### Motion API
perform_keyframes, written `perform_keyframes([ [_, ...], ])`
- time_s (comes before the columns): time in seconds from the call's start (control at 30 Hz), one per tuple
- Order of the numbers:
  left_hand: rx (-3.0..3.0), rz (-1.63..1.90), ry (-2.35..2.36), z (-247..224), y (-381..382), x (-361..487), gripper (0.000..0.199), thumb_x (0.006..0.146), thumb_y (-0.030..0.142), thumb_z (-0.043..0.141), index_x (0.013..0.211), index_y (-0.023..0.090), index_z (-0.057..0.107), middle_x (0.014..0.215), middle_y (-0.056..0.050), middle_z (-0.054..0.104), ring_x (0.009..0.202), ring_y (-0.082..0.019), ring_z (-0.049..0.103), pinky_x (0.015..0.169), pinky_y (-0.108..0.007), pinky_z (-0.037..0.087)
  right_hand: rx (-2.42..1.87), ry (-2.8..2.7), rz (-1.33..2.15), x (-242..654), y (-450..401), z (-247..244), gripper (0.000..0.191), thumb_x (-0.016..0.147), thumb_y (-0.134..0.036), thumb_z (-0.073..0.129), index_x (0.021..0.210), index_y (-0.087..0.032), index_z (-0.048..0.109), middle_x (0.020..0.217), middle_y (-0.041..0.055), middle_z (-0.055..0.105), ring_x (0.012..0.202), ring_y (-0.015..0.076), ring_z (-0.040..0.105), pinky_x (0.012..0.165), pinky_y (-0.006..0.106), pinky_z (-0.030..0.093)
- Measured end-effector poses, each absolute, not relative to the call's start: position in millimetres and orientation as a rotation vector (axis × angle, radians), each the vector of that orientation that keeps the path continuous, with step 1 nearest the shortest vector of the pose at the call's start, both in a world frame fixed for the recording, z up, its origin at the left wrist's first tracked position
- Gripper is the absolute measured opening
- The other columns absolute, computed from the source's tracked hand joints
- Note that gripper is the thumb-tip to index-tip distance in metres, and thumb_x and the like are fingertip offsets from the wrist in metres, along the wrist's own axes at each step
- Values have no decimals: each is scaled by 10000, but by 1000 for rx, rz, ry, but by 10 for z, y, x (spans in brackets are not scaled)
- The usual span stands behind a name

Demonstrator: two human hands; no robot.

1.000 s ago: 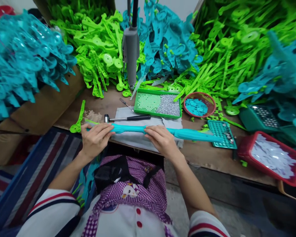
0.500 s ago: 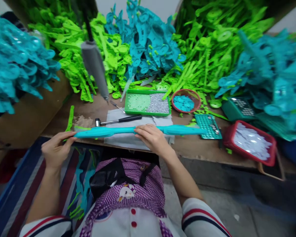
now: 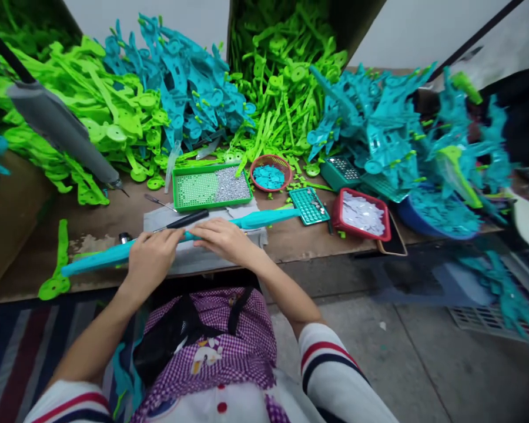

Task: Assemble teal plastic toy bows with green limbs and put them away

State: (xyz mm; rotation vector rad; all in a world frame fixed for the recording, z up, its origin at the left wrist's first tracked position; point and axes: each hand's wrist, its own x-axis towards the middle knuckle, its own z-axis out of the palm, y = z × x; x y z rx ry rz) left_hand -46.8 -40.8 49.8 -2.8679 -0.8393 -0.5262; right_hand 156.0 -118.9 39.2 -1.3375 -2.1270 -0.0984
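A long blue plastic piece [image 3: 101, 257] lies across the front of the bench, level and slightly tilted up to the right. My left hand [image 3: 153, 257] is closed around it left of its middle. Close beside, my right hand [image 3: 223, 238] grips it with fingers over the top. Behind the hands, partly covered, is a hammer [image 3: 187, 220] with a black handle, resting on a grey cloth [image 3: 247, 210]. At the left lies a lime-green plastic part [image 3: 55, 286] with a round end.
A grey electric screwdriver [image 3: 66, 126] hangs at the left. Behind stand a green tray [image 3: 194, 191] of small metal pieces, a red basket [image 3: 290, 173] of blue bits, a teal tray [image 3: 311, 205] and a red tub [image 3: 381, 232] of white pieces. Heaped blue parts [image 3: 189, 82] and green parts [image 3: 127, 114] line the back.
My left hand has moved from the blue piece's left end inward, beside my right hand. The view has turned right, showing more of the bench's right side.
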Motion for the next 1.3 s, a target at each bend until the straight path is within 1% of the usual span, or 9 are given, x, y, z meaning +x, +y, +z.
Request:
perform_keyframes([
  [0.07,-2844,-538,-847,483,-295,-478,341,978,211,391,1017,200,730,843,-81,766,687,-208,683,686,-335,438,-1384,-2085,-185,1724,-1310,451,319,988,-310,471,1214,-159,638,1147,92,739,1076,160,664,946,334,526],
  [0.17,-2816,-580,-827,501,-200,-519,352,994,275,391,946,210,734,801,-62,763,607,-192,648,663,-326,420,-1580,-2003,-334,2016,-1508,528,271,988,-242,468,1169,-190,663,1102,70,757,1034,161,678,995,378,488],
  [0.27,-2863,-578,-735,528,-137,-495,347,978,404,450,923,211,733,797,-68,759,627,-203,653,668,-333,416,-1722,-2012,-337,2225,-1599,567,244,987,-257,476,1083,-221,698,995,36,779,923,151,696,927,358,497],
  [0.37,-2929,-551,-564,547,-48,-469,379,917,527,526,946,207,727,895,-96,765,716,-234,677,681,-348,413,-1744,-2038,-315,2346,-1632,598,226,984,-293,489,1039,-239,702,972,16,781,888,146,695,917,354,475],
  [0.47,-2921,-497,-512,553,32,-495,323,936,455,511,922,211,722,841,-91,759,714,-238,671,660,-353,392,-1712,-2073,-386,2426,-1716,626,194,968,-338,528,1024,-244,688,979,8,780,869,151,692,978,384,409],
  [0.67,-2913,-431,-546,565,35,-522,280,936,381,504,846,216,712,735,-75,735,671,-232,649,644,-362,350,-1823,-2080,-514,2332,-1856,597,221,985,-304,498,1142,-235,637,1081,33,765,959,166,669,954,383,309],
  [0.87,-2931,-390,-549,619,64,-477,273,922,392,512,801,225,690,700,-64,719,654,-221,635,664,-362,345,-1845,-2017,-617,2256,-1794,572,191,992,-299,493,1056,-233,660,959,-1,781,874,146,668,925,369,237],
  [1.03,-2935,-396,-563,575,13,-522,224,910,374,545,833,219,687,736,-74,713,718,-246,646,696,-375,366,-1855,-1952,-543,2216,-1885,528,202,979,-299,518,1122,-245,649,1055,11,770,929,152,681,950,368,239],
  [1.3,-3029,-446,-666,271,-323,-742,204,929,319,542,1013,217,698,979,-101,744,840,-255,664,745,-373,413,-1807,-1787,-639,1867,-2288,-105,265,930,-192,584,1178,-259,650,1026,48,781,1011,169,702,898,344,293],
])
